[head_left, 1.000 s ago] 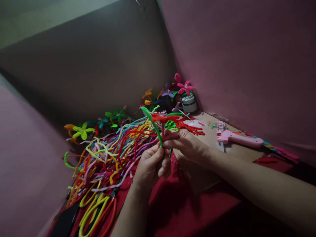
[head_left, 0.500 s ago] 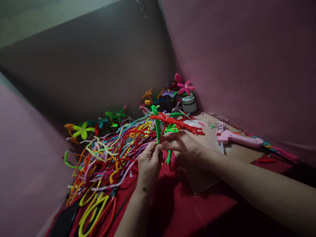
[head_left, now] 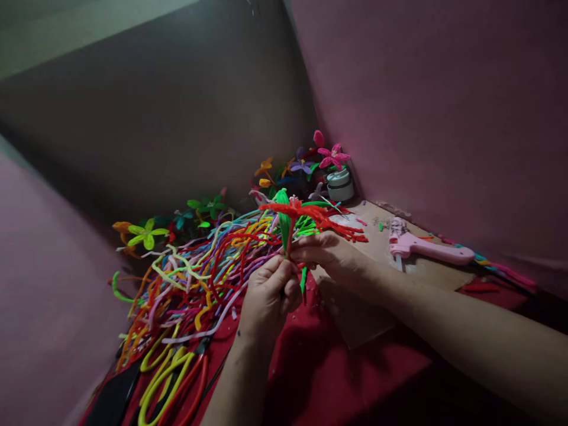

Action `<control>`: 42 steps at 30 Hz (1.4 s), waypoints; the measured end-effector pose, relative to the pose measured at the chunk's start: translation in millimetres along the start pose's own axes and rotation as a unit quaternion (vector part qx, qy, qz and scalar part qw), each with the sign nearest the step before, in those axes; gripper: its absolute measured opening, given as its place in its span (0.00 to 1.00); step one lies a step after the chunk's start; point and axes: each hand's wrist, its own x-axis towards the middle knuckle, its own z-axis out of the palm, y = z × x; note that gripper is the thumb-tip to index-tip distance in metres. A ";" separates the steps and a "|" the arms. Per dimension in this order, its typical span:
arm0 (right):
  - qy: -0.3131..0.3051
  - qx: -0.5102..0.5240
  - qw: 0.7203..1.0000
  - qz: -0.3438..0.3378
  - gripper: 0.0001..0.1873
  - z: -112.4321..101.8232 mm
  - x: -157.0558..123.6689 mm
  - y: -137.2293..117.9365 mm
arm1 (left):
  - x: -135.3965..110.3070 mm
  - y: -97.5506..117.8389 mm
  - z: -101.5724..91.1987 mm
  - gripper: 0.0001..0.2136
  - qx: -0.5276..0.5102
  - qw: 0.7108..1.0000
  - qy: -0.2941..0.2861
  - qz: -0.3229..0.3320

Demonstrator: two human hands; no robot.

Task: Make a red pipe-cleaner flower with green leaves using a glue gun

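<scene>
In the middle of the head view, a red pipe-cleaner flower (head_left: 296,209) stands upright on its stem, with a green pipe-cleaner leaf (head_left: 284,222) beside the stem. My left hand (head_left: 270,290) is closed around the lower stem, thumb on top. My right hand (head_left: 326,253) pinches the stem just above and to the right, fingers pressed together where leaf and stem meet. The flower's red petals spread sideways above both hands. The lower end of the stem is mostly hidden by my fingers.
Loose multicoloured pipe cleaners (head_left: 190,278) heap at left, with yellow-handled scissors (head_left: 166,376) and a black flat object (head_left: 114,393) in front. On a cardboard sheet (head_left: 426,275) at right lies a pink glue gun (head_left: 428,247). Finished flowers (head_left: 148,234) and a lidded jar (head_left: 340,186) stand behind.
The red flower has turned so its petals spread more level and its stem faces me. My left hand has rolled, its thumb now on top; both hands remain on the stem.
</scene>
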 end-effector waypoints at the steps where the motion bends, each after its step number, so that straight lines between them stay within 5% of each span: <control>1: -0.011 0.007 1.000 0.010 0.08 -0.3 -0.2 0.1 | 0.2 -0.2 -0.7 0.11 -0.021 1.000 -0.019 -0.010; 11: -0.082 0.014 0.996 0.025 0.09 -2.4 -2.6 1.4 | -1.3 -14.5 -11.2 0.11 -0.173 0.966 -0.175 -0.073; 16: 0.001 0.024 1.000 0.001 0.04 0.1 -1.3 5.2 | 4.1 -12.0 -6.3 0.14 0.079 0.996 -0.039 0.008; 20: 0.039 0.031 0.999 0.022 0.08 2.5 0.1 5.2 | 5.4 -17.9 1.8 0.10 0.275 0.954 0.070 0.099; 24: 0.065 0.024 0.998 0.004 0.08 4.9 0.3 3.9 | 2.9 -25.2 2.6 0.08 0.367 0.900 0.164 0.172; 29: 0.069 0.023 0.997 -0.002 0.08 7.5 -0.7 4.6 | 2.8 -29.8 -4.5 0.04 0.384 0.887 0.167 0.192; 42: 0.070 -0.048 0.996 -0.038 0.09 9.3 -4.1 1.8 | 4.1 -24.5 -4.1 0.09 0.353 0.909 0.135 0.175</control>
